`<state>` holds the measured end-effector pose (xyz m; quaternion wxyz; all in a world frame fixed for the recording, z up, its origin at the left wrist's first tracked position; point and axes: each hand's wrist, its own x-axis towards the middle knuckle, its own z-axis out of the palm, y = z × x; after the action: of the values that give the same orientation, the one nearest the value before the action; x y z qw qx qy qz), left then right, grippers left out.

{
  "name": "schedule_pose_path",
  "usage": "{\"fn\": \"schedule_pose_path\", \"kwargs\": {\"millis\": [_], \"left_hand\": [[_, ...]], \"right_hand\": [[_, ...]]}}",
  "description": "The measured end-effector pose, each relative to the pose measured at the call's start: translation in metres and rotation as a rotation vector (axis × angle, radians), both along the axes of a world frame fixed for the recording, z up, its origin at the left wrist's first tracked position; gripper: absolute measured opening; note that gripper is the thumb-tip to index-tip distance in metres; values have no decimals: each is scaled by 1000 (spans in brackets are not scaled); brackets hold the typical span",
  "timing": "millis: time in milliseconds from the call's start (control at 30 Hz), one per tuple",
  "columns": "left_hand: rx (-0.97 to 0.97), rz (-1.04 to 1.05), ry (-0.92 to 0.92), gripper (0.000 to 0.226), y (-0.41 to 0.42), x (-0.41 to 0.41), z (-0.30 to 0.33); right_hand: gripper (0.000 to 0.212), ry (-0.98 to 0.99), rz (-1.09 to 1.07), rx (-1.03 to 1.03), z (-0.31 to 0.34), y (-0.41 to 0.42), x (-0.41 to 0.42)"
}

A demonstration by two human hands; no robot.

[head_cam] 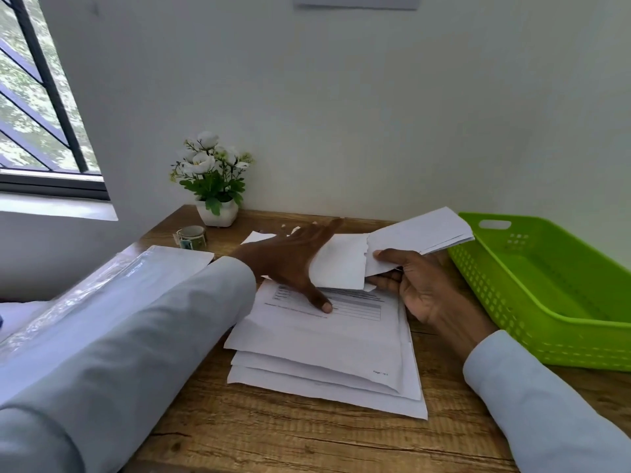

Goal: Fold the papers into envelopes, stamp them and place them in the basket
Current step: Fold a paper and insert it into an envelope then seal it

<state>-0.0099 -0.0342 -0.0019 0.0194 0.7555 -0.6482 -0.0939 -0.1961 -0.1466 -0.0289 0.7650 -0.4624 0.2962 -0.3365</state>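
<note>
Mid-fold, nothing stamped yet.
Your right hand pinched the folded paper beside the empty basket at the tabletop's right edge; left hand lay flat, fingers straight, on the stack. Next: crease, then stamp.

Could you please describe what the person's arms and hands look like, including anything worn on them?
Both arms are covered by long, loose sleeves of plain pale grey-blue cloth, without visible pattern or markings; the left sleeve and the right sleeve each end at the wrist. The left hand and right hand are bare: no gloves, rings, watch or bracelet show.
</note>
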Motion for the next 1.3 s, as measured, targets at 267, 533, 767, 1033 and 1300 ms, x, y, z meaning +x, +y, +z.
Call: {"fn": "schedule_pose_path", "kwargs": {"millis": [267,533,767,1033,1300], "left_hand": [[-242,-72,-146,138,-11,0,4],[-433,-2,-229,122,-11,-16,-9],[-451,44,-223,118,-5,-10,-17],[-452,74,-176,115,-1,-14,-14],[-409,79,-138,114,3,-13,-13]], "right_hand": [[34,-67,-95,-20,6,-3,-6],[27,-84,-115,-50,8,9,0],[22,-112,-279,21,21,2,-9],[20,-28,-243,-92,11,2,-10],[35,21,-432,-413,9,2,-7]]}}
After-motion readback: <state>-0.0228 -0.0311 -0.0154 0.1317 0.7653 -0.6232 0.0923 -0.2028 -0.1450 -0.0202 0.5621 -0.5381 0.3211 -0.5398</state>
